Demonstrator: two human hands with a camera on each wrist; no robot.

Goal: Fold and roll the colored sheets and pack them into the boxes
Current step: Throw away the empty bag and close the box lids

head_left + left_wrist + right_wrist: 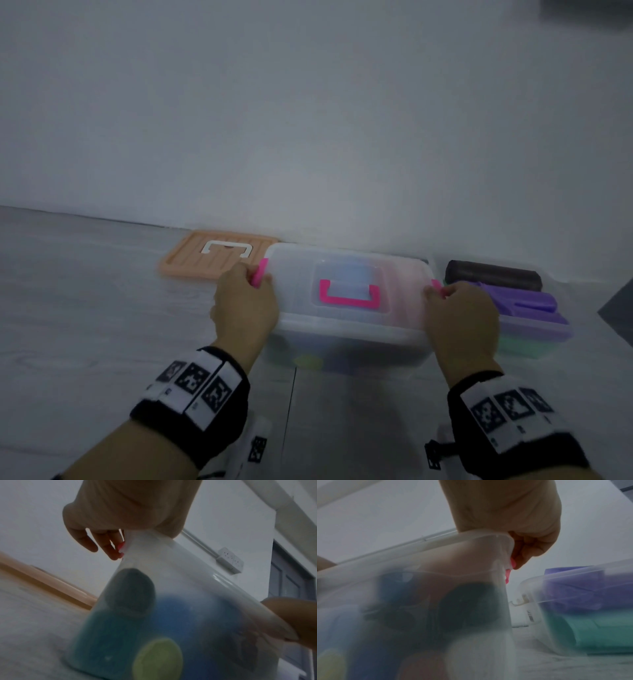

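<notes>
You are close to finishing the first container. The translucent plastic box with the clear lid and pink carry handle (pixel 346 301) sits on the grey tabletop (pixel 85 308) in front of you, near the wall, with its lid on. Through its wall the wrist views show rolled sheets in blue, teal, yellow-green and a dark colour (pixel 159 635), so that box looks packed.

Your left hand (pixel 245 308) has its grip curled round the pink latch at the box's left end (pixel 259 274); your right hand (pixel 460 318) pinches the pink latch at the right end (pixel 440 289). Whether either latch is snapped down I cannot tell.

Just to the right, the second clear plastic box (pixel 534 332) stands open, holding purple sheets over a green one, with a dark rolled sheet (pixel 493 275) lying behind it, apparently outside it. The peach plastic lid with a white handle (pixel 212 257) lies flat to the left, likely for that box. What seems left: pack the dark roll and close the second box.
</notes>
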